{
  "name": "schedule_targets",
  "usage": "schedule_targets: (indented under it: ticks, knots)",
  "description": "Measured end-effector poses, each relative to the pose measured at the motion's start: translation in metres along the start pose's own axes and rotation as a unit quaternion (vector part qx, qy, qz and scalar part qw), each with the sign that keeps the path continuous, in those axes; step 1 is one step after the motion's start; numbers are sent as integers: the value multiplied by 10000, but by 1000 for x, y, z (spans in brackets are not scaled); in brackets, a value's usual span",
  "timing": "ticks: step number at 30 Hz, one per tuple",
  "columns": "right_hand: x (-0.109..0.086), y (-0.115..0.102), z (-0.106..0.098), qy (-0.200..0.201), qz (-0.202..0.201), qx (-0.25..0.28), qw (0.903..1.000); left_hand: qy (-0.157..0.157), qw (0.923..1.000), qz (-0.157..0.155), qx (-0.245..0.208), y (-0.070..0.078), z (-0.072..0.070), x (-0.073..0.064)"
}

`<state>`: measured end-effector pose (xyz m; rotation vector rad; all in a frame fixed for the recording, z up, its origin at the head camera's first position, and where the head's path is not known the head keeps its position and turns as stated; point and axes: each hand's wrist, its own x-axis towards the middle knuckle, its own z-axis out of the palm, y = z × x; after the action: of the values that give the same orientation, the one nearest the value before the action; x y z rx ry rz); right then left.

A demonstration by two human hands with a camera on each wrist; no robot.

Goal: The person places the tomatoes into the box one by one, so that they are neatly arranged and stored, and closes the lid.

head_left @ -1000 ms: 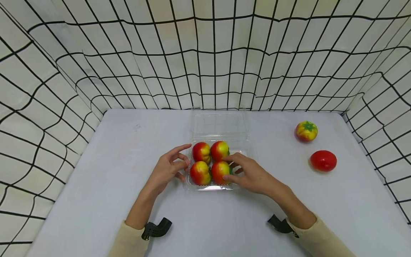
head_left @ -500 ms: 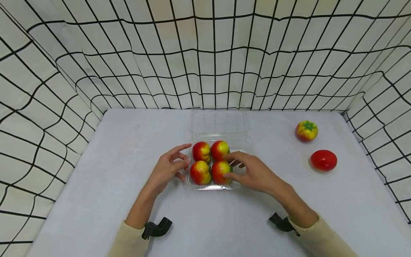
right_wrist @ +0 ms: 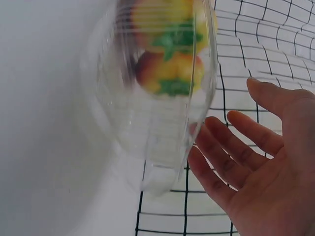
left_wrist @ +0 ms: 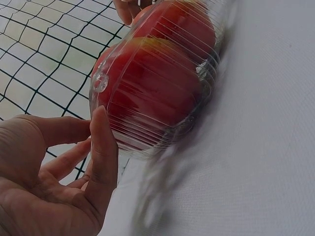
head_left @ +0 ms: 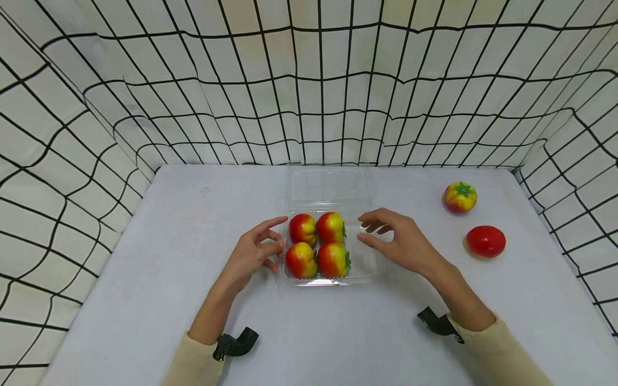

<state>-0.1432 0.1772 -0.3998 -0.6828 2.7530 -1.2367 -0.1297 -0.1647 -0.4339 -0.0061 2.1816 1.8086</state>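
A clear plastic clamshell box [head_left: 359,271] stands in the middle of the table with its lid [head_left: 330,185] folded back. Several red-and-yellow fruits with green leafy tops, such as the front right one [head_left: 333,261], sit in its left and middle part. My left hand [head_left: 253,252] is at the box's left side, thumb and a finger pinching the rim, as the left wrist view shows. Over the box's right end hovers my right hand [head_left: 398,238], fingers loosely bent and holding nothing. The right wrist view shows that hand [right_wrist: 261,162] beside the box wall.
On the right of the white table [head_left: 193,214] lie another red-and-yellow fruit [head_left: 460,197] with a green top and a smooth red oval fruit [head_left: 485,241]. Black netting [head_left: 321,80] over pale walls closes off the back and both sides.
My right hand has let go of the front right fruit and moved right, away from it. The fruit stays in the box. My left hand has stayed in place.
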Motion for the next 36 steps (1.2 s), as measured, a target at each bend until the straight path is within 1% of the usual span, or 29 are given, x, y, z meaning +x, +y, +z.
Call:
schedule_targets:
  ticks: [5, 12, 20, 25, 32, 36]
  knots:
    - [1, 10, -15, 372, 178, -150, 9990, -1, 10000, -21, -9, 0, 0, 0]
    - [3, 25, -35, 825, 350, -455, 9949, 47, 10000, -29, 47, 1, 0, 0]
    - [-1, 40, -48, 1164, 673, -415, 9901, 11, 10000, -10, 65, 1, 0, 0]
    - [-2, 47, -58, 1490, 882, -458, 9838, 12, 10000, -11, 67, 1, 0, 0]
    - [-5, 60, -73, 1975, 1189, -484, 9719, -15, 10000, -6, 49, -1, 0, -1]
    - [-3, 67, -81, 2168, 1256, -518, 9667, -4, 10000, 4, 48, 0, 0, -1]
